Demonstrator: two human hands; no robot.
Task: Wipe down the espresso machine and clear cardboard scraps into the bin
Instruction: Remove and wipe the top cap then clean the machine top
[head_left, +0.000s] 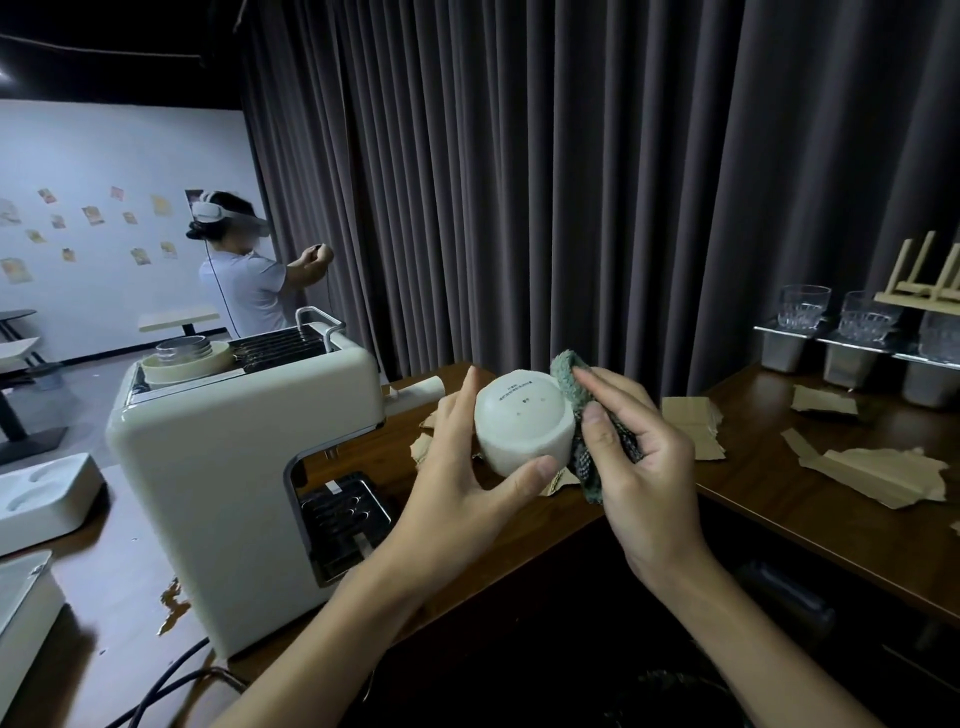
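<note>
Fingers (466, 402) of left hand (457, 467) around white cup (522, 426), right hand (641, 467) around green cloth (571, 376).

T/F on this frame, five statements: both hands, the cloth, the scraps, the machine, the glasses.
1. The left hand holds a white rounded part. True.
2. The right hand holds a green cloth against that part. True.
3. The cardboard scraps are already in the bin. False: they lie on the wooden counter, and no bin is in view.
4. The cloth is wiping the espresso machine body. False: the machine stands to the left, apart from the cloth.
5. Glasses stand on metal containers at the right. True.
</note>
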